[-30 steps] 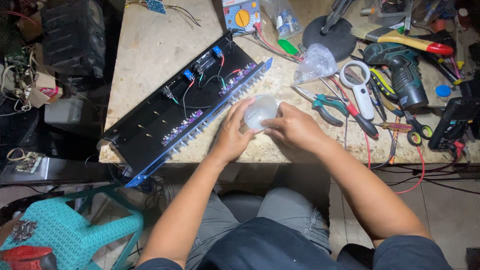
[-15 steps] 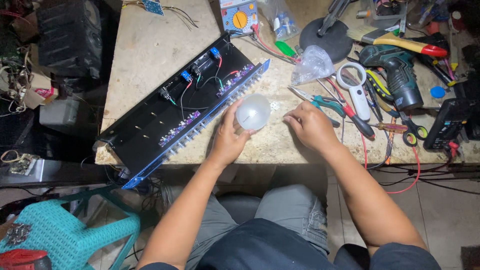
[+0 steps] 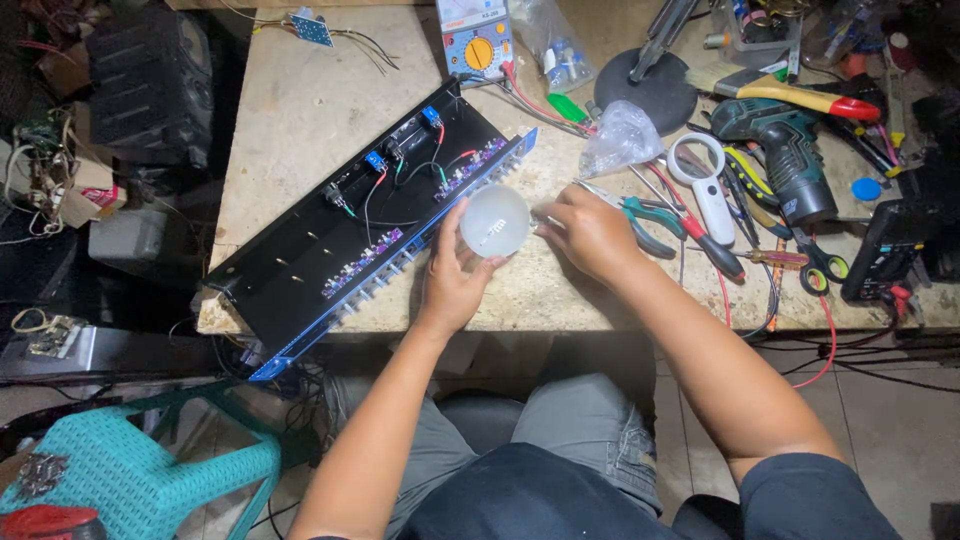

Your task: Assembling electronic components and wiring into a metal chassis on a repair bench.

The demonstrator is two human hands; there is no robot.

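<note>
My left hand (image 3: 452, 280) holds a round white translucent dome, like a bulb cover (image 3: 494, 220), just above the workbench (image 3: 300, 110). My right hand (image 3: 590, 232) rests on the bench to the right of the dome, fingertips pinched near its edge; whether something small is between them I cannot tell. A long black open chassis with a blue front panel, wires and small circuit boards (image 3: 370, 225) lies diagonally to the left, touching the left hand's thumb side.
Pliers with green handles (image 3: 640, 212), a magnifying glass (image 3: 700, 175), screwdrivers, scissors (image 3: 825, 265), a cordless drill (image 3: 785, 150), a clear plastic bag (image 3: 620, 135) and a multimeter (image 3: 478, 45) crowd the bench's right and back. A turquoise plastic stool (image 3: 130, 475) stands at lower left.
My right hand has come off the top of the dome and moved to its right side. The dome now shows fully, held by my left hand alone.
</note>
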